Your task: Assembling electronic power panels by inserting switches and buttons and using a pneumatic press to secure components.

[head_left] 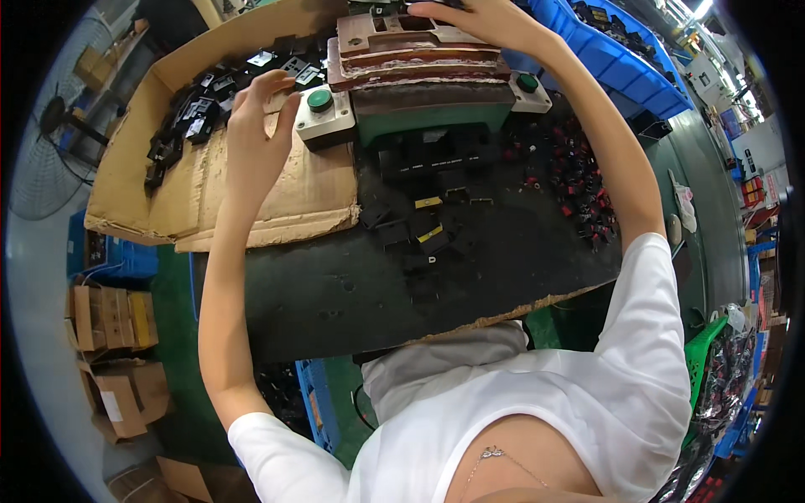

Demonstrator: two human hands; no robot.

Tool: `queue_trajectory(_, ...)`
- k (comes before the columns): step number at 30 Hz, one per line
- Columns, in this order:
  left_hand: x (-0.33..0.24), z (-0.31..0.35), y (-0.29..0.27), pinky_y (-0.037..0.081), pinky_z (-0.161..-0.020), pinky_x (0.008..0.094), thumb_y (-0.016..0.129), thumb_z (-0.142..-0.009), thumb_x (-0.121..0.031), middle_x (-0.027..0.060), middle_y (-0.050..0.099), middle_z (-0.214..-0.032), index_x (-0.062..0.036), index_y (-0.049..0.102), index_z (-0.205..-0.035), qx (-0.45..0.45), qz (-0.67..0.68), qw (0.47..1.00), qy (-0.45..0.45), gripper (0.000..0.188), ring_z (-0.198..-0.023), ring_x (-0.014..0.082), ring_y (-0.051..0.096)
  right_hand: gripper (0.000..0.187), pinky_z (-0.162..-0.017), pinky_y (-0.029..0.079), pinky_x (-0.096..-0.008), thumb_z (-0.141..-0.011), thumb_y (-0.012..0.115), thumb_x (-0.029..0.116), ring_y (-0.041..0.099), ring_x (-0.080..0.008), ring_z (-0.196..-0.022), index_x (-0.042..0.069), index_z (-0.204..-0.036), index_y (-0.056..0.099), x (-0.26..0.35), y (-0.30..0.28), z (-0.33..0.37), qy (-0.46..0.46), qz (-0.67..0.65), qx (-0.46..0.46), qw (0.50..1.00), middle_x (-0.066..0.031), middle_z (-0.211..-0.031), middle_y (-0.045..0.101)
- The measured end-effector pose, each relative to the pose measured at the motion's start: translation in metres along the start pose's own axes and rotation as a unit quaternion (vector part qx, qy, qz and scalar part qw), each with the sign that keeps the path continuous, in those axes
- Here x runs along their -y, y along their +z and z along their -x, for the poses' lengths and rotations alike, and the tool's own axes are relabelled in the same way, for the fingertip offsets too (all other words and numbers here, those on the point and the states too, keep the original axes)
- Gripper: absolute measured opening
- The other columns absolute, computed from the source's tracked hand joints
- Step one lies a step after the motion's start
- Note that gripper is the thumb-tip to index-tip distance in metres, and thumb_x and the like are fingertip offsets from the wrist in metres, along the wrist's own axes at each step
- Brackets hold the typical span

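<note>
My left hand (259,126) is raised over the left side of the bench, thumb and fingers apart, with nothing visible between them. It is beside a white control box with a green push button (319,100). My right hand (495,21) reaches over the top of a metal fixture (402,38) on a green machine base (432,117). One of its fingers stretches left along the fixture; the others are cut off by the upper edge. A small dark part (380,11) sits near that fingertip. Another green push button (527,82) is right of the base.
A cut-open cardboard box (201,220) on the left holds several black plastic parts (201,117). Loose black pieces (429,230) lie on the dark bench, and small red and black parts (587,184) are heaped at right. A blue crate (625,63) stands at the far right.
</note>
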State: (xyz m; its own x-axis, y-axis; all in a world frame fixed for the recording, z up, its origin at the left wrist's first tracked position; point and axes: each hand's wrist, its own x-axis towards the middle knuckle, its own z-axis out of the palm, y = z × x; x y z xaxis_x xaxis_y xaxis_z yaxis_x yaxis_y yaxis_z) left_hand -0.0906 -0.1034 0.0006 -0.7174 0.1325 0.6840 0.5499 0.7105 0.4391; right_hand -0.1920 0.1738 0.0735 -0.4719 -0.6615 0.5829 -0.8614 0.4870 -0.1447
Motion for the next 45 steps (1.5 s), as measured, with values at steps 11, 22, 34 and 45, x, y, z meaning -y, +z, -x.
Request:
queue_trajectory(11,-0.063,0.024,0.006,0.039,-0.050,0.0171,0.073,-0.075,-0.015,0.0000,0.055,-0.072,-0.0038,0.056,-0.092,0.175,0.352,0.895,-0.211,0.027,-0.060,0.0053,0.055,0.050,-0.075,0.044,-0.0331,-0.062,0.074,0.026,0.056,-0.0235,-0.092,0.012,-0.108,0.061,0.124,0.008,0.094,-0.102,0.216,-0.105,0.965,-0.0064,-0.110,0.058)
queue_trajectory(22,-0.079,0.035,0.012,0.037,-0.049,0.0207,0.071,-0.076,-0.012,-0.0003,0.061,-0.066,-0.0009,0.066,-0.084,0.177,0.423,0.878,-0.137,0.015,-0.056,0.0040,0.044,0.046,-0.066,0.044,-0.0280,-0.063,0.073,0.026,0.056,-0.0190,-0.083,0.017,-0.107,0.064,0.132,0.009,0.099,-0.153,0.243,-0.137,0.948,-0.0036,-0.108,0.059)
queue_trajectory(34,-0.093,0.035,0.001,0.035,-0.044,0.0225,0.068,-0.076,-0.006,0.0037,0.053,-0.053,0.0012,0.065,-0.080,0.144,0.259,0.950,-0.102,0.009,-0.049,0.0049,0.039,0.053,-0.064,0.045,-0.0290,-0.065,0.072,0.024,0.052,-0.0186,-0.082,0.018,-0.116,0.059,0.136,0.008,0.090,-0.121,0.213,-0.056,0.968,-0.0020,-0.109,0.054)
queue_trajectory(45,-0.037,0.026,0.003,0.045,-0.056,0.0265,0.072,-0.063,0.005,0.0118,0.062,-0.075,0.0057,0.063,-0.079,0.001,0.158,0.973,0.170,0.018,-0.064,0.0226,0.057,0.049,-0.074,0.049,-0.0288,-0.074,0.071,0.009,0.058,-0.0196,-0.095,0.002,-0.117,0.050,0.107,-0.013,0.103,0.098,-0.042,-0.142,0.984,-0.0109,-0.115,0.053)
